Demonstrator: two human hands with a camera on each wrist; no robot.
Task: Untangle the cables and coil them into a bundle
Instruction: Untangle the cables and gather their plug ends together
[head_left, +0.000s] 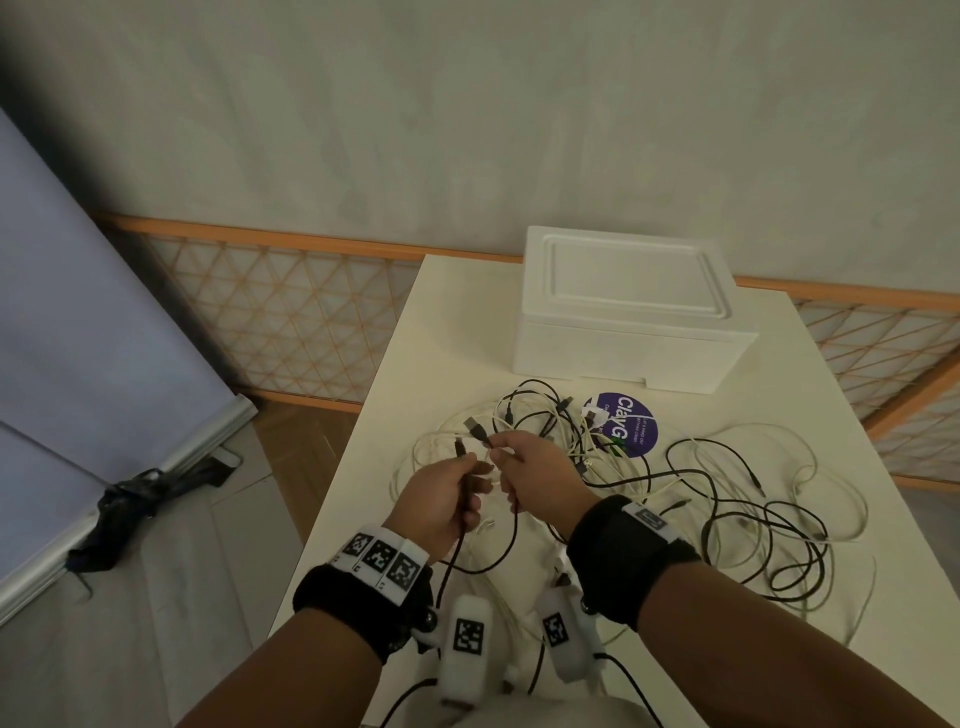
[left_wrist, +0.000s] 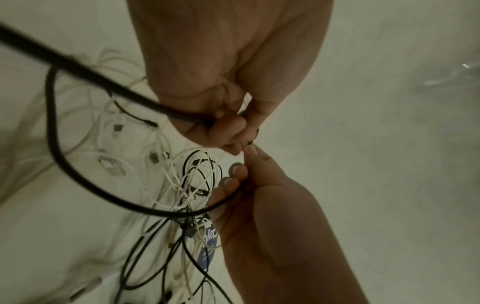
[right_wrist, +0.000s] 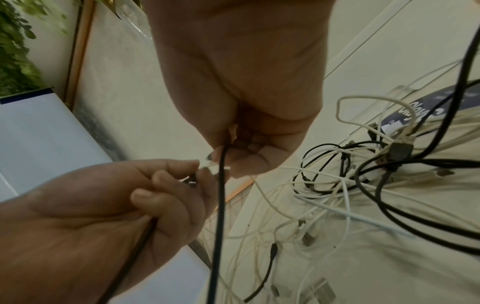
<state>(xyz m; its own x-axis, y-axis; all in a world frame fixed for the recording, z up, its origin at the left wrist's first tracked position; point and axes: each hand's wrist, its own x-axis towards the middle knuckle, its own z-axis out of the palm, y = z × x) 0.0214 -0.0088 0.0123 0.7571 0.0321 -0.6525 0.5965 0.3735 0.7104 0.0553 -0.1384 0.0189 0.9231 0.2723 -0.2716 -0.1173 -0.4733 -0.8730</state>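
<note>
A tangle of black and white cables (head_left: 675, 488) lies spread over the white table (head_left: 410, 395). Both hands hover close together above its left part. My left hand (head_left: 470, 463) curls round a black cable (head_left: 453, 551) that hangs down toward my wrist. My right hand (head_left: 497, 448) pinches the same or a neighbouring black cable just below its USB plug (head_left: 475, 428), which sticks up to the left. In the left wrist view the black cable (left_wrist: 54, 131) loops from my left hand (left_wrist: 233, 133) round to my right hand (left_wrist: 241, 176). The right wrist view shows the black cable (right_wrist: 221, 205) dropping from my right hand (right_wrist: 233, 158).
A white foam box (head_left: 623, 312) stands at the back of the table. A round purple sticker (head_left: 631, 421) lies under the cables. The table's left edge (head_left: 332, 499) is close to my left hand. A pale board (head_left: 78, 364) leans on the floor at left.
</note>
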